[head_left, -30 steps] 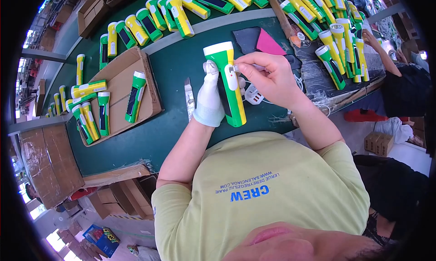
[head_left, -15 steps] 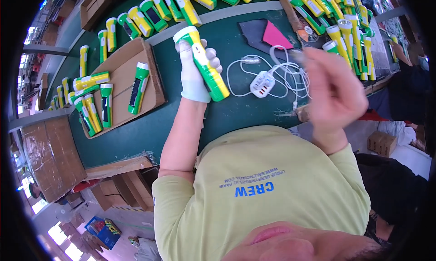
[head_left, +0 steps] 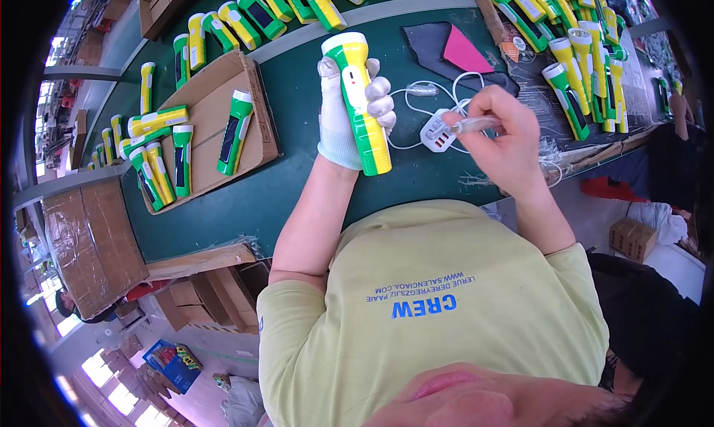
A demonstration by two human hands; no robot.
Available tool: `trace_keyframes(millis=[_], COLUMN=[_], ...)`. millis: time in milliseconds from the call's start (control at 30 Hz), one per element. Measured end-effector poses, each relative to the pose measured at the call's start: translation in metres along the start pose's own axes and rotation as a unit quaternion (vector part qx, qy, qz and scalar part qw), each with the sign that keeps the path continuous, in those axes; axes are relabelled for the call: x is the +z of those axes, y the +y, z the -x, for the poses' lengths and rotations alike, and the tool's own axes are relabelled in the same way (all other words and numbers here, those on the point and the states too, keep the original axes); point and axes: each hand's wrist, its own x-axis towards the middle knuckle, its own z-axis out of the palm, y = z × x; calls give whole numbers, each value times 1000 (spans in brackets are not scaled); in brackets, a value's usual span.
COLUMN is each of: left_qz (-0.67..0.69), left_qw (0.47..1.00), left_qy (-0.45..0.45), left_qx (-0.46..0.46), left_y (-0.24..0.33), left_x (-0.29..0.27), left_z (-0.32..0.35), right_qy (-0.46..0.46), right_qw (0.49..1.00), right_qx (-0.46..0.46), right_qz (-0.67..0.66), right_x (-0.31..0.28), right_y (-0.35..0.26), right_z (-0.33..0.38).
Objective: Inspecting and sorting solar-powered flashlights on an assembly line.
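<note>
My left hand (head_left: 332, 115), in a white glove, is wrapped round a green and yellow flashlight (head_left: 357, 81). The flashlight stands nearly upright in my grip, its white head end pointing away from me. My bare right hand (head_left: 506, 133) pinches a whitish cable plug (head_left: 480, 124), which points left toward the flashlight. Just beneath the plug, a white multi-port USB charger (head_left: 433, 136) lies on the table, partly covered by my fingertips. White cable (head_left: 401, 91) loops around it. Where the plug's cord runs behind my right hand is hidden.
A shallow cardboard tray (head_left: 208, 104) with several flashlights is at the left. More flashlights line the far edge of the green table (head_left: 297, 196), and a pile of flashlights (head_left: 587, 63) lies at the right. A dark and pink cloth (head_left: 468, 52) sits beyond the charger.
My right hand has come left, bringing the plug over the charger near the flashlight. My left hand and the flashlight have shifted right in the picture, and the flashlight is more upright.
</note>
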Motion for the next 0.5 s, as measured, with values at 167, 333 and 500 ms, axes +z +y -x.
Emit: trace_keyframes(millis=[167,333,500], left_qz=[-335,-343,-330], left_qw=[892,932,927], left_qy=[174,27,88], left_qx=[248,114,153], left_y=[-36,-8,-25], left_x=[37,22,21], left_z=[-4,-3,-3], right_qy=[-11,-173,-210], right_qw=[989,975,967], right_qx=[-60,101,142], right_qz=[131,99,-24], right_x=[51,49,55], right_y=[14,23,31], right_z=[0,-5,2])
